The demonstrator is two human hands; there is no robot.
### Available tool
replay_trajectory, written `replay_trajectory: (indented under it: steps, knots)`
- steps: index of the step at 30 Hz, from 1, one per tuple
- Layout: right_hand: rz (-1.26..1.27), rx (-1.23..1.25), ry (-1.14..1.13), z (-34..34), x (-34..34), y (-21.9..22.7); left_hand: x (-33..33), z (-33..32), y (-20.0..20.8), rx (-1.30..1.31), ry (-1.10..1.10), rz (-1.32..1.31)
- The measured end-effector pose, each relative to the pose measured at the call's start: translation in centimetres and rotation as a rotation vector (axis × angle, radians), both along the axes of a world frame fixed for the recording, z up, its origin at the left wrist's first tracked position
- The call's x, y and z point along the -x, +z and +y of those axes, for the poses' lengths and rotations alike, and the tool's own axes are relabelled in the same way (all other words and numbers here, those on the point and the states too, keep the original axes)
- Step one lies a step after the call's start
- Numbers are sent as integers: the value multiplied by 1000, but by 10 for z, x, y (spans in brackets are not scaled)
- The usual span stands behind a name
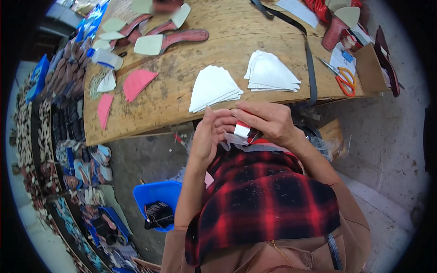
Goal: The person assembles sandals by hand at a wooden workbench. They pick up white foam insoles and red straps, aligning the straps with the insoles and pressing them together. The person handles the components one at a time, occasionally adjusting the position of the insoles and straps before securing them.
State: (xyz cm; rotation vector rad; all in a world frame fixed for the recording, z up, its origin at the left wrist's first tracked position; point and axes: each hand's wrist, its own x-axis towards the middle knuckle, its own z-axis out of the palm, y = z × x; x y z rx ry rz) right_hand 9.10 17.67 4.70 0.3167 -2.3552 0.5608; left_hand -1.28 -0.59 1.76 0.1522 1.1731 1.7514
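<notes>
My right hand [273, 120] is closed around a small red, white and dark packet [242, 130] in front of my waist, just off the table's near edge. Cupped on the other side of it, my left hand [209, 135] has its fingers extended toward the packet and its thumb raised. Whether those fingertips touch the packet I cannot tell. A crumpled piece of clear plastic [231, 140] shows below the hands. Just beyond them, two stacks of white fan-shaped pieces, a left stack [215, 88] and a right stack [271, 73], lie on the wooden table [170, 98].
Pink cut pieces [136, 84] and a clear bottle [105, 59] lie at left. Shoe soles with pale pads [184, 37] fill the far side. Orange-handled scissors [346, 83], a black strap [310, 63] and a cardboard box [371, 68] are at right. A blue bin [157, 191] stands below.
</notes>
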Motion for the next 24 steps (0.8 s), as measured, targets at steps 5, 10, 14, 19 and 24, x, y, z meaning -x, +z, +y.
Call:
replay_trajectory:
  steps: [5,10,14,19,24]
  knots:
    - [-92,55,5,6,-6,-21,-17,4,15,-82,-168,10]
    - [-528,723,137,6,-26,-18,-24,12,13,-53,-170,36]
    - [-591,1207,80,4,-41,3,-28,27,29,82,-229,326]
    - [-275,178,-20,15,-40,6,-42,33,28,132,-275,785]
    - [-230,-30,-78,20,-46,15,-42,36,33,72,-323,725]
